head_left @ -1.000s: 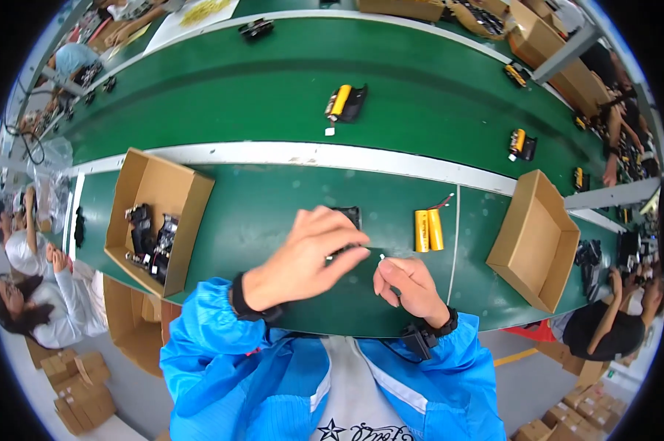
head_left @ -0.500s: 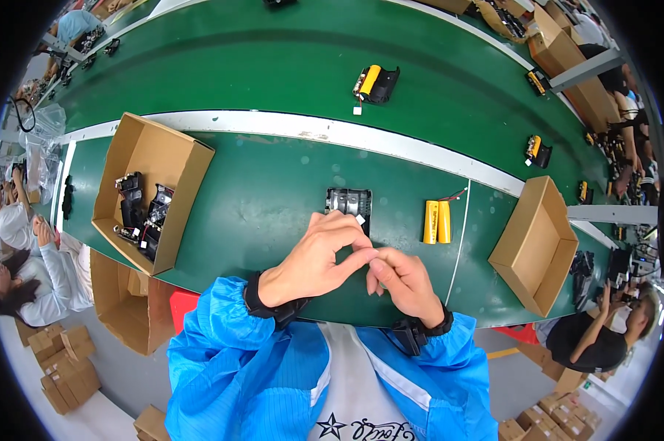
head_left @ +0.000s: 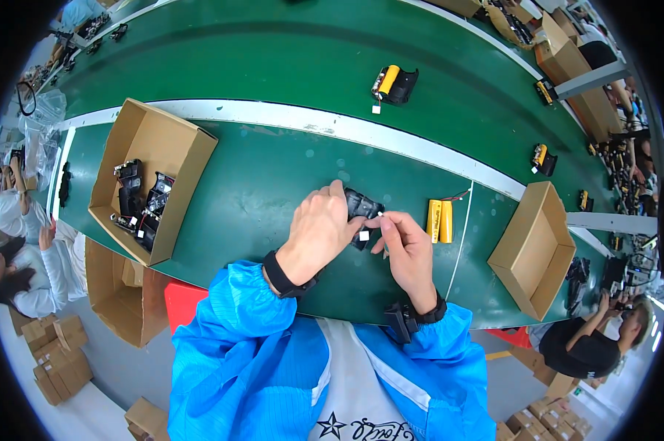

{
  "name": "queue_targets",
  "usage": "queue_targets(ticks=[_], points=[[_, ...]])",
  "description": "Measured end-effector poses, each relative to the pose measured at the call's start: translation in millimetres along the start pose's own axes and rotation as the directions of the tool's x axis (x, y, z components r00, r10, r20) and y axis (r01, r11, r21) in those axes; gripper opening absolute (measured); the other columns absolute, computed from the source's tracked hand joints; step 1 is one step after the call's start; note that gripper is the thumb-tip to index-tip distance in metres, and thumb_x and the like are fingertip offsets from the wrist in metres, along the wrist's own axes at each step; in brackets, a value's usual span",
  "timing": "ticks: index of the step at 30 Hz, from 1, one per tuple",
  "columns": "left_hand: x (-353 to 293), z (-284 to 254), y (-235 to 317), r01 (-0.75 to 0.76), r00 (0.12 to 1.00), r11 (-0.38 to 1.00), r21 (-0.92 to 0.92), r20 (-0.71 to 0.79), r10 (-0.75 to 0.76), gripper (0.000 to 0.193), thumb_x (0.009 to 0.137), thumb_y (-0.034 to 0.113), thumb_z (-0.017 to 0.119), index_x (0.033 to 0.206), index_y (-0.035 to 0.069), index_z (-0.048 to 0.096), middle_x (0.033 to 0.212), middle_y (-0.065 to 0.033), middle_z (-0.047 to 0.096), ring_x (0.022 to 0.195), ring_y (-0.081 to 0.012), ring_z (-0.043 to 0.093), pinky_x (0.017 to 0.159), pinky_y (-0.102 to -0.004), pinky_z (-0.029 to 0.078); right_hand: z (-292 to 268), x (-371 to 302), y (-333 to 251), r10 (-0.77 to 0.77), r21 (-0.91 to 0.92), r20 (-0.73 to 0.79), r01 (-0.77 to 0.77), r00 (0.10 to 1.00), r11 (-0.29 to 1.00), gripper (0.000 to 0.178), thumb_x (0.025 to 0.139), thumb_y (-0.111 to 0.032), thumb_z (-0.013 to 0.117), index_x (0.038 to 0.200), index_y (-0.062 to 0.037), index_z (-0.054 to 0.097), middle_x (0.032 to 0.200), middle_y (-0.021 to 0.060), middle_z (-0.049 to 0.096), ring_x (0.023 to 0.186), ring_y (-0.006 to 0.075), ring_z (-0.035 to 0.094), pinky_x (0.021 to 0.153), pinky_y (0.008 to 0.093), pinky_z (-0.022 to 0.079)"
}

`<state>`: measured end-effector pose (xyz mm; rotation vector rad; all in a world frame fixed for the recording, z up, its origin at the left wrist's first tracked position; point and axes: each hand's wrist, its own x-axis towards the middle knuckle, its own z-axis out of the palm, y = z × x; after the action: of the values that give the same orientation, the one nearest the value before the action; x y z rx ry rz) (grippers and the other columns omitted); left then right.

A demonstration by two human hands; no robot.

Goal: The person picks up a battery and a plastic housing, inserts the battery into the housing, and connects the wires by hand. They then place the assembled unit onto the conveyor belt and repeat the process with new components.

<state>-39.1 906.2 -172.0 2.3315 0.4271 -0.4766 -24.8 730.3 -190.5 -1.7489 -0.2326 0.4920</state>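
My left hand (head_left: 319, 229) is wrapped round the left side of a black plastic housing (head_left: 361, 204), which sits tilted over the green bench. A small white connector (head_left: 363, 235) shows at the housing's lower end, by my left thumb. My right hand (head_left: 407, 246) is closed in a pinch, fingertips at the housing's right edge and close to the left thumb. What those fingertips hold is too small to make out. To the right of my hands lies a pair of yellow battery cells (head_left: 440, 221) with thin red and black leads.
On the left, an open cardboard box (head_left: 192, 173) contains several black housings with wiring. Another cardboard box (head_left: 534, 253) stands at the right. Beyond a white rail (head_left: 310, 126), housings with yellow cells (head_left: 397, 84) lie on a green surface. Other people sit at both sides.
The housing was flat on the bench in front of my fingers; now it is tilted, with my left hand round it. My right fingers have moved up to its edge.
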Motion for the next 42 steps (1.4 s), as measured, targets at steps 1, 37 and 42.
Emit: queue_targets(ticks=[1,37,42], points=[[-1,10,-10,-0.142,0.985,0.990,0.016,-0.093,0.142,0.059,0.076,0.022,0.080,0.116,-0.010,0.052,0.099,-0.0248,0.062,0.096,-0.0384,0.062,0.082,-0.0453,0.053,2,0,1,0.004,0.001,0.000,-0.004,1.000,1.000,0.020,0.103,-0.016,0.052,0.111,0.0002,0.061,0.094,0.0078,0.072,0.064,0.0077,0.058,0.057,0.0212,0.046],[-21,20,-41,-0.418,0.815,0.857,0.302,-0.293,0.501,0.040,0.087,0.019,0.064,0.115,-0.007,0.052,0.098,-0.0145,0.054,0.091,-0.0262,0.056,0.079,-0.0349,0.049,47,19,9,-0.229,-0.444,-0.106,0.160,0.968,0.882,0.010,0.083,-0.007,0.072,0.092,-0.0036,0.070,0.124,0.0103,0.057,0.116,0.0296,0.050,0.099,0.0390,0.041],[-19,19,-42,-0.427,0.801,0.839,0.337,-0.288,0.524,0.035,0.087,0.017,0.062,0.112,-0.006,0.053,0.097,-0.0139,0.054,0.091,-0.0254,0.056,0.080,-0.0337,0.050,47,24,1,-0.152,-0.352,-0.109,0.105,0.982,0.930,0.010,0.084,-0.006,0.072,0.093,-0.0024,0.070,0.125,0.0121,0.056,0.115,0.0269,0.054,0.097,0.0364,0.044]])
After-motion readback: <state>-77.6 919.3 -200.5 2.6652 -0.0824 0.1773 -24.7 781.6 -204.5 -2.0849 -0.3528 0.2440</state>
